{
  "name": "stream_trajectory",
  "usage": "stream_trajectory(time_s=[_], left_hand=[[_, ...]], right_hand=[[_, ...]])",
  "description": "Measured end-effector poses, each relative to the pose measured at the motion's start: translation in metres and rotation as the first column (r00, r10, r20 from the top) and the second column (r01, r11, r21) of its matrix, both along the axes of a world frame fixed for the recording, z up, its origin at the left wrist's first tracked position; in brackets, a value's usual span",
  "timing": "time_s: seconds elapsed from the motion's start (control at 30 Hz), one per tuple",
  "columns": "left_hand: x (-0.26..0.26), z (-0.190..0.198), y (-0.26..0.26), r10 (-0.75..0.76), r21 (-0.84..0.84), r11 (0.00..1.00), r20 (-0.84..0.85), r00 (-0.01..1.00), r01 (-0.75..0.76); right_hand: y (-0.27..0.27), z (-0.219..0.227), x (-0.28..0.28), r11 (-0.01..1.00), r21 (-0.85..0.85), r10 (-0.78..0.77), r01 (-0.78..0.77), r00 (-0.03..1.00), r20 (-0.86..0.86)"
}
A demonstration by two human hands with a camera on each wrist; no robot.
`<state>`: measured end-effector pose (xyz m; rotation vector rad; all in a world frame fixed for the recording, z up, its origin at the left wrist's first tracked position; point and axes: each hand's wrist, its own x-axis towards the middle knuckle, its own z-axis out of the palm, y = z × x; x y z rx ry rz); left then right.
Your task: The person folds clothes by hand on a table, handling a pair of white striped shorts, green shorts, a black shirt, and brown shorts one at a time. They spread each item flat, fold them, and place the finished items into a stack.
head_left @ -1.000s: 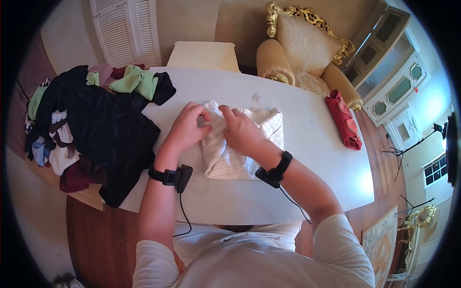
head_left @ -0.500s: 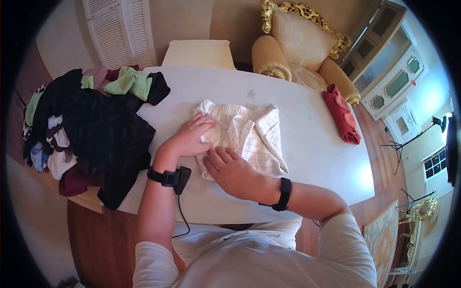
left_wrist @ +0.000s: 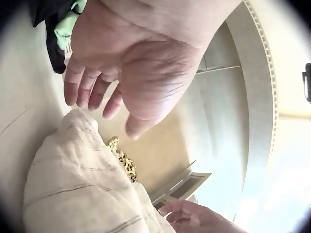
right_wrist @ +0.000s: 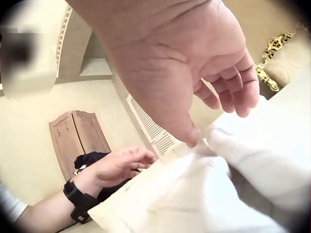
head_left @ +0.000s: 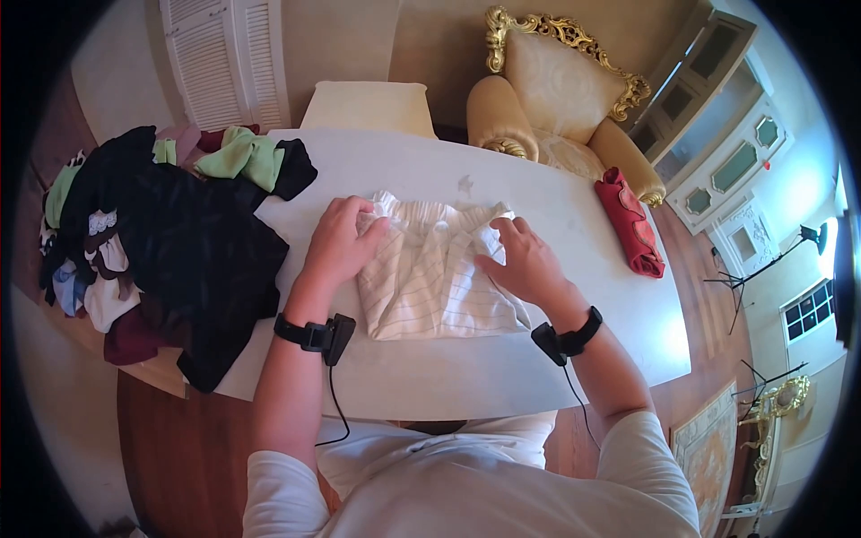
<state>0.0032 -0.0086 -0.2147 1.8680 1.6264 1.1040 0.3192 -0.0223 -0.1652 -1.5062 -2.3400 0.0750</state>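
White shorts (head_left: 439, 278) with thin dark stripes and a gathered waistband lie on the white table, waistband toward the far side. At their far left corner is my left hand (head_left: 341, 240), fingers bent loosely and thumb apart from them. The left wrist view shows the fingertips of this hand (left_wrist: 141, 68) right at the cloth's corner, with no cloth between them. Over the right side of the waistband sits my right hand (head_left: 534, 264). Its thumb tip meets the fabric in the right wrist view, while the other fingers of this hand (right_wrist: 194, 63) hang relaxed and apart from it.
A heap of clothes with a large black garment (head_left: 197, 233) on top covers the table's left end. A rolled red bundle (head_left: 630, 222) lies near the right edge. Behind the table (head_left: 395, 381) stand a cream stool (head_left: 368, 108) and a gilded armchair (head_left: 565, 81).
My right hand swept over the shorts toward the left and near side, then moved to their far right corner. The left hand shifted slightly outward at the left corner. The shorts now lie more spread.
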Motion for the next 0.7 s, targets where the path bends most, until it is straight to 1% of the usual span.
stream_trajectory(time_s=[0.07,0.1,0.17,0.27,0.3,0.37,0.4,0.47,0.57,0.6,0.7], left_hand=[[0.01,0.003,-0.004,0.045,-0.102,0.993,-0.05,0.998,-0.05],[0.014,0.005,-0.006,0.067,-0.152,0.985,-0.078,0.995,-0.079],[0.018,0.007,-0.013,0.029,-0.158,0.986,-0.124,0.992,-0.049],[0.016,0.009,-0.016,-0.009,-0.206,0.978,-0.181,0.983,-0.029],[0.015,0.01,-0.015,-0.021,-0.226,0.974,-0.197,0.98,-0.025],[0.011,0.003,-0.011,-0.042,-0.206,0.978,-0.243,0.969,-0.009],[0.01,0.001,-0.01,-0.051,-0.196,0.981,-0.265,0.963,-0.002],[0.015,0.01,-0.016,-0.016,-0.195,0.98,-0.285,0.958,-0.042],[0.022,0.031,-0.028,0.04,-0.152,0.984,-0.309,0.95,-0.091],[0.024,0.035,-0.03,0.059,-0.133,0.986,-0.315,0.947,-0.105],[0.017,0.012,-0.02,0.008,-0.107,0.994,-0.248,0.969,-0.036]], right_hand=[[-0.002,-0.012,0.004,0.999,0.005,-0.044,0.044,0.998,0.034],[-0.002,-0.014,0.005,0.997,-0.052,-0.065,0.065,0.998,-0.006],[-0.001,-0.015,0.006,0.981,-0.169,-0.11,0.095,0.991,-0.081],[0.016,-0.031,0.023,0.992,-0.094,-0.091,0.078,0.986,-0.141],[0.018,-0.034,0.029,0.988,-0.12,-0.116,0.096,0.979,-0.167],[0.011,-0.022,0.03,0.976,-0.174,-0.168,0.131,0.962,-0.217],[0.009,-0.02,0.03,0.974,-0.186,-0.168,0.128,0.961,-0.22],[0.004,-0.018,0.029,0.97,-0.209,-0.168,0.121,0.96,-0.225],[0.005,-0.028,0.03,0.985,-0.151,-0.121,0.085,0.963,-0.242],[0.007,-0.032,0.032,0.988,-0.124,-0.126,0.095,0.954,-0.272],[0.01,-0.041,0.037,0.991,-0.055,-0.136,0.125,0.927,-0.349]])
